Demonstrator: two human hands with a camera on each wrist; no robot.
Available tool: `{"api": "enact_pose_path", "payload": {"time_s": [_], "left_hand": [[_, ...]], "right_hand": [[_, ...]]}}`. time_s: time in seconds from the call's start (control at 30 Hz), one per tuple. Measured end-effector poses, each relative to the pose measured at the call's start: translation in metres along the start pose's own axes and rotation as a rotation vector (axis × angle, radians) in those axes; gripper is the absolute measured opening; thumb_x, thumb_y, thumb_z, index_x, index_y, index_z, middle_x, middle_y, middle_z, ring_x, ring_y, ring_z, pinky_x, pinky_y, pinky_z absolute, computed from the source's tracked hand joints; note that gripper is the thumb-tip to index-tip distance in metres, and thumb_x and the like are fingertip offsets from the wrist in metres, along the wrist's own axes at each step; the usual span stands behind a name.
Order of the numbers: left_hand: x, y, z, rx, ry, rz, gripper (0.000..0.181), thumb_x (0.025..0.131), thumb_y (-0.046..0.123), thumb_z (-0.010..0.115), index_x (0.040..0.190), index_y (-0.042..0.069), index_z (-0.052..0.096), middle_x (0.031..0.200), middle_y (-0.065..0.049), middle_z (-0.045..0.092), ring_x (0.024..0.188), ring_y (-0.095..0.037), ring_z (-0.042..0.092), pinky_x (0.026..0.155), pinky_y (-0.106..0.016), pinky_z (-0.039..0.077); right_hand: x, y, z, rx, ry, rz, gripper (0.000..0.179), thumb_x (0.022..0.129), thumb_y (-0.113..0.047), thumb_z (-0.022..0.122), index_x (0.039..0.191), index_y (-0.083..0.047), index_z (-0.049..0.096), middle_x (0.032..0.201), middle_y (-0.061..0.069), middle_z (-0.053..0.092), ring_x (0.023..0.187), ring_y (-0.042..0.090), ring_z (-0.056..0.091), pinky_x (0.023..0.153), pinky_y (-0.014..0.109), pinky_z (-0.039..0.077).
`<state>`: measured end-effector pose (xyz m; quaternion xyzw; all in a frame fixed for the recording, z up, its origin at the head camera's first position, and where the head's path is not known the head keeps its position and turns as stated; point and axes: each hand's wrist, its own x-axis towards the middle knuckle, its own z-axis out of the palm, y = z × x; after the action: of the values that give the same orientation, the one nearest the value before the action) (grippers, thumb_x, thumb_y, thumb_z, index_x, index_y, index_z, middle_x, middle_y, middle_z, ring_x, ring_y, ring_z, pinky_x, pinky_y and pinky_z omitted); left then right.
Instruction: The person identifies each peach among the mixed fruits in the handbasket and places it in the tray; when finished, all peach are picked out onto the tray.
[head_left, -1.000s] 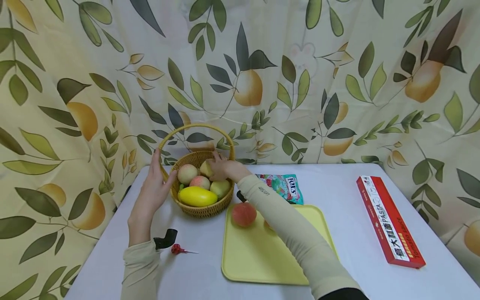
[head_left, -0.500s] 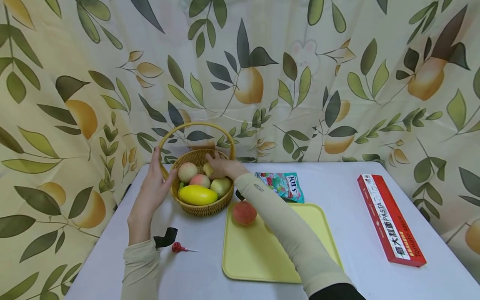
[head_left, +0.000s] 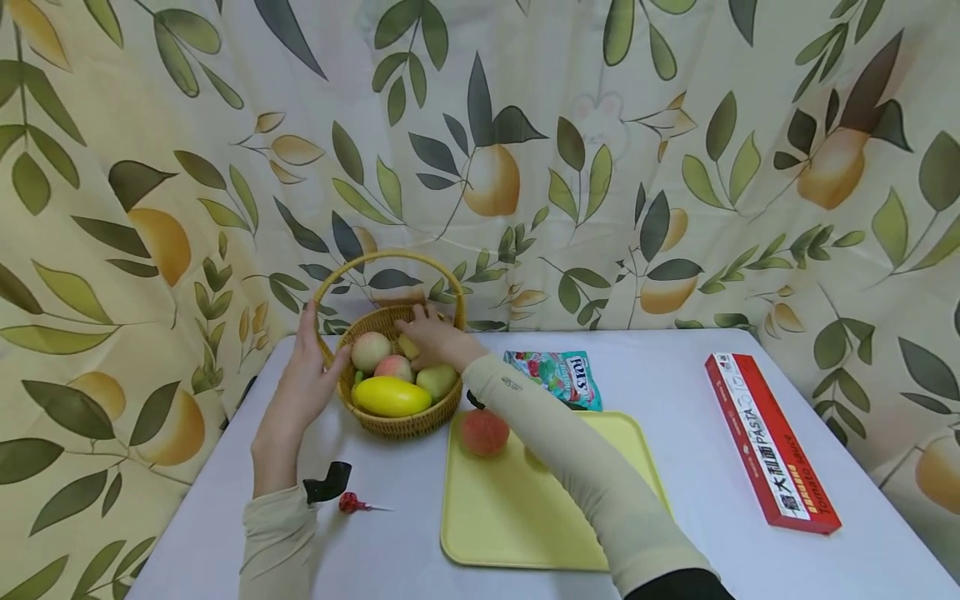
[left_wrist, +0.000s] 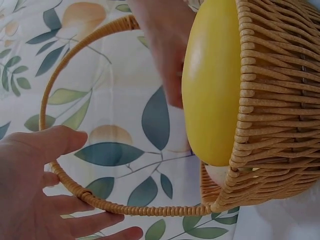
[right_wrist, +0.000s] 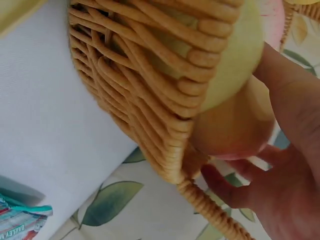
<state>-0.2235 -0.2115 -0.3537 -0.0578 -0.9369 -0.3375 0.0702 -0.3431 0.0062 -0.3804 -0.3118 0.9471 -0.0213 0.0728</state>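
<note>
While the right hand (head_left: 438,337) reaches over the rim of the wicker basket (head_left: 401,427), its thumb and fingers curl round a pale fruit (right_wrist: 230,125) lying towards the back, the grip narrowed to that fruit. The left hand (head_left: 303,383) stands wide at the basket's left side, its thumb apart from the straight fingers, touching the handle (head_left: 386,252); how firmly it presses cannot be told. The basket stands upright near the far left corner of the table (head_left: 390,550), close to the back edge. Along its front wall lies a long yellow fruit (head_left: 392,397), with a green fruit (head_left: 437,383) to its right and two pinkish peaches (head_left: 371,353) behind it. Just right of the basket is a yellow tray (head_left: 517,517), a red peach (head_left: 484,432) near its far left corner; the right sleeve (head_left: 585,475) crosses above the tray. Between the tray's far edge and the table's back edge lies a teal bag (head_left: 562,375). A red lollipop (head_left: 348,502) lies between the left sleeve (head_left: 277,533) and the tray's left edge, and a red pasta box (head_left: 772,442) lies along the table's right edge
</note>
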Motion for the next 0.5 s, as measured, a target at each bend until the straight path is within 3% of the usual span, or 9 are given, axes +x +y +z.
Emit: {"api": "enact_pose_path", "payload": {"time_s": [0.13,0.27,0.5], "left_hand": [[-0.003,-0.004,-0.001,0.02,0.015,0.002,0.091,0.107,0.045,0.047,0.163,0.024,-0.023,0.174,-0.013,-0.009,0.153,-0.054,0.023,0.119,-0.072,0.026],[-0.002,-0.006,-0.001,0.025,0.03,0.024,0.091,0.108,0.04,0.048,0.163,0.021,-0.021,0.174,-0.016,-0.006,0.151,-0.055,0.025,0.117,-0.073,0.028],[0.002,-0.005,0.001,0.012,0.034,0.049,0.09,0.108,0.036,0.05,0.164,0.02,-0.019,0.174,-0.015,-0.006,0.154,-0.052,0.021,0.119,-0.072,0.026]], "right_hand": [[-0.005,-0.007,-0.002,0.01,0.108,-0.044,0.079,0.093,-0.028,0.076,0.159,-0.021,0.033,0.164,0.028,0.011,0.147,0.049,0.03,0.11,0.06,0.049],[-0.017,-0.011,-0.014,0.024,0.191,-0.081,0.076,0.093,-0.023,0.075,0.157,-0.019,0.035,0.16,0.03,0.017,0.135,0.048,0.043,0.104,0.05,0.054],[-0.063,-0.011,-0.029,0.16,0.237,-0.143,0.063,0.089,-0.022,0.076,0.145,-0.024,0.048,0.158,0.027,0.03,0.142,0.043,0.036,0.114,0.063,0.039]]}}
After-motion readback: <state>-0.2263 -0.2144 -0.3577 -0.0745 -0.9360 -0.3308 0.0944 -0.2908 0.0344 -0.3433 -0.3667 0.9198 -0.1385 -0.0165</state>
